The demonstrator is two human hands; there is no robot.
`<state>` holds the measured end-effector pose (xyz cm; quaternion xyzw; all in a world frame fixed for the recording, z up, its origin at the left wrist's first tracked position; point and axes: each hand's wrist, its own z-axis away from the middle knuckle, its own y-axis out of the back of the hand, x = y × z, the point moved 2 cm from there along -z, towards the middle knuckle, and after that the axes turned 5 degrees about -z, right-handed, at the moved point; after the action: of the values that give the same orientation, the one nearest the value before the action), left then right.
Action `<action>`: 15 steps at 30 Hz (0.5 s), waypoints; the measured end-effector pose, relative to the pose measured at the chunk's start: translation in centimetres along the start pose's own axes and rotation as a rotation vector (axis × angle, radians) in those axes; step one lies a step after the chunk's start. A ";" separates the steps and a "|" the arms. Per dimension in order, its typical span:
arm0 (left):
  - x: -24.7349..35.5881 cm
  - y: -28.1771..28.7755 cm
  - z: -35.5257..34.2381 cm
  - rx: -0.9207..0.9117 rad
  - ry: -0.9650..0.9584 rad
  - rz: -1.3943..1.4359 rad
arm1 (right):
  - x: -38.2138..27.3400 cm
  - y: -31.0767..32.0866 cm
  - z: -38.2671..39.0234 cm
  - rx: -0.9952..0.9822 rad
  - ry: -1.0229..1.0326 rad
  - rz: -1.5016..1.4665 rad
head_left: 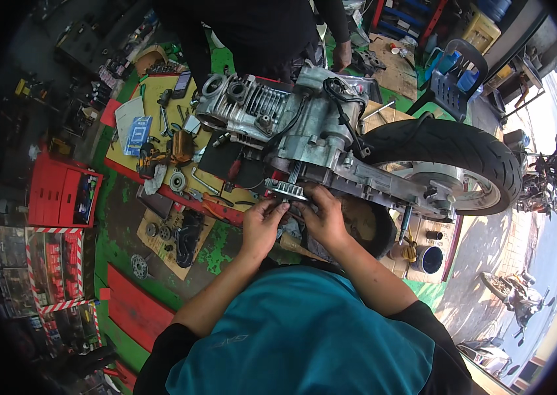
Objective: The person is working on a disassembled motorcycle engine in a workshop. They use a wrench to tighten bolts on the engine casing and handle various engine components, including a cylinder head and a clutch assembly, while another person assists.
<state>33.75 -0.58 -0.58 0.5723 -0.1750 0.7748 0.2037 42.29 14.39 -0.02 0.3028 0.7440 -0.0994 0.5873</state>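
A round metal pulley disc with a toothed or finned rim [286, 189] is gripped between my two hands, close against the side of a scooter engine [321, 135]. My left hand [262, 226] pinches its near left edge with thumb and fingers. From the right, my right hand [323, 214] curls its fingers around the other edge. A metal shaft [293, 172] stands just beyond the disc; whether the disc touches it I cannot tell. The engine's long case reaches right to a rear wheel with a black tyre [449, 155].
A yellow-topped bench holds an orange-black power tool [150, 158], a phone [182, 84] and hand tools. Below right of my right hand is a dark round basin [384, 230]. Loose parts lie on cardboard [173, 243] at left. A person in black [245, 33] stands beyond the engine.
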 end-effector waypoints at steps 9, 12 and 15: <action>1.2 -0.4 1.0 0.104 -0.206 -0.299 | 2.8 -1.1 0.6 -0.091 -0.187 -0.195; 1.3 -0.8 1.1 0.162 -0.211 -0.330 | 0.0 -0.1 -0.7 -0.051 0.023 -0.014; 1.6 -1.0 1.1 0.141 -0.254 -0.311 | -2.4 1.1 -1.6 -0.224 -0.023 0.072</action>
<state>34.75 -0.09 1.31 0.6984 -0.0540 0.6660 0.2565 41.87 15.27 2.94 0.2605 0.7322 0.0019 0.6293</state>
